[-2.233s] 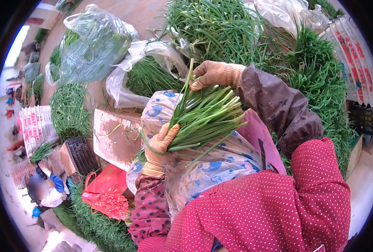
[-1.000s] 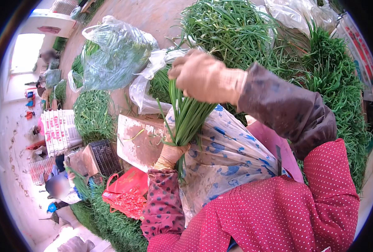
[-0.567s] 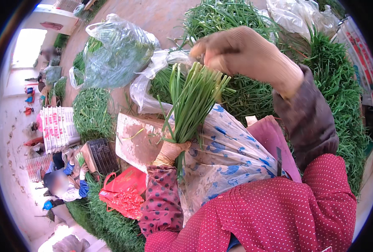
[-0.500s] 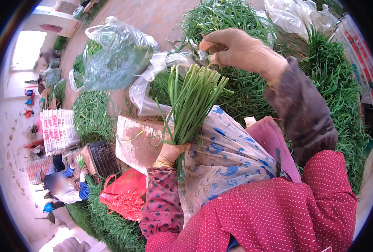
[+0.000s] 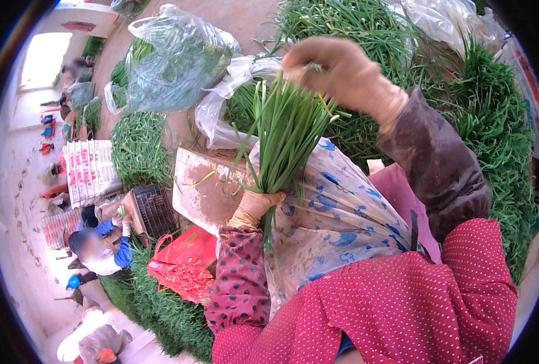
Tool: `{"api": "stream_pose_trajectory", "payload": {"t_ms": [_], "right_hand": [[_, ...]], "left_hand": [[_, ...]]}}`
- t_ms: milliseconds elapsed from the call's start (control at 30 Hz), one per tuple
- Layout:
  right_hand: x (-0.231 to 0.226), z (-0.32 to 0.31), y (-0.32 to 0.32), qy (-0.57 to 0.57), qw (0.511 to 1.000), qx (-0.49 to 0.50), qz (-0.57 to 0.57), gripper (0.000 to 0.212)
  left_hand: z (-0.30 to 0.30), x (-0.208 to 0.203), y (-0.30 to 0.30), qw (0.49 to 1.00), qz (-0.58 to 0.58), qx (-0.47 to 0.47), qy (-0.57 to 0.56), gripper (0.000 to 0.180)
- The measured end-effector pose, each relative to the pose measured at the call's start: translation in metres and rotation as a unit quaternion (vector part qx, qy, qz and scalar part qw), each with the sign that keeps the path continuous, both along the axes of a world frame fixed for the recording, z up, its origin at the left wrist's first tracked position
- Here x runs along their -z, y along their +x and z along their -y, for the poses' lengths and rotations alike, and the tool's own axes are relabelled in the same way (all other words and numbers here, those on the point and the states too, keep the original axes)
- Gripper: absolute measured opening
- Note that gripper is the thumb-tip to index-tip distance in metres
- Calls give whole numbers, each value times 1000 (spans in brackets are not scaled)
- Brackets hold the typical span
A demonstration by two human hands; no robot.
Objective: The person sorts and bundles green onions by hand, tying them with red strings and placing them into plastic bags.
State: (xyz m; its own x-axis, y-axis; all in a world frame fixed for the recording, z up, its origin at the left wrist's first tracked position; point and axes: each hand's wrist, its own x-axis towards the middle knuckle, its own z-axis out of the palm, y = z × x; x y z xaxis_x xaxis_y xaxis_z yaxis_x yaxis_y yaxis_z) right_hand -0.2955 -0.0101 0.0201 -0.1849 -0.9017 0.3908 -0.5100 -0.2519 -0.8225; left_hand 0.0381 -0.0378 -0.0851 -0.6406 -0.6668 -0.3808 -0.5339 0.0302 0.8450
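My left hand (image 5: 256,209), in a tan glove, is wrapped round the lower part of a bunch of green chives (image 5: 286,136). The cut stem ends fan upward and a few leaf tips hang below the fist. My right hand (image 5: 345,76), gloved too, is over the top right of the bunch, close to the stem ends or touching them. Its fingers are smeared by motion, so what they hold, if anything, cannot be made out. A pale plastic sheet with blue prints (image 5: 342,212) covers my lap beneath the bunch.
Heaps of loose chives (image 5: 342,27) lie ahead, with more chives (image 5: 494,139) along the right. Clear plastic bags (image 5: 178,67) stand at the far left. A worn board (image 5: 203,194), a red bag (image 5: 187,261) and a dark crate (image 5: 154,209) are left. A co-worker (image 5: 102,242) sits beyond.
My right hand has come a little left and down onto the top of the bunch. My left hand still holds the chives. The whole view has shifted slightly.
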Motion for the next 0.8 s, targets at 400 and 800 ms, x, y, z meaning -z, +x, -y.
{"api": "stream_pose_trajectory", "payload": {"t_ms": [400,800], "right_hand": [[-8,43,28,167,971,-47,167,22],[-28,-33,19,362,908,51,-207,53]], "left_hand": [[-6,-16,-13,974,-59,-95,199,54],[-9,-21,-16,956,-77,-135,250,53]]}}
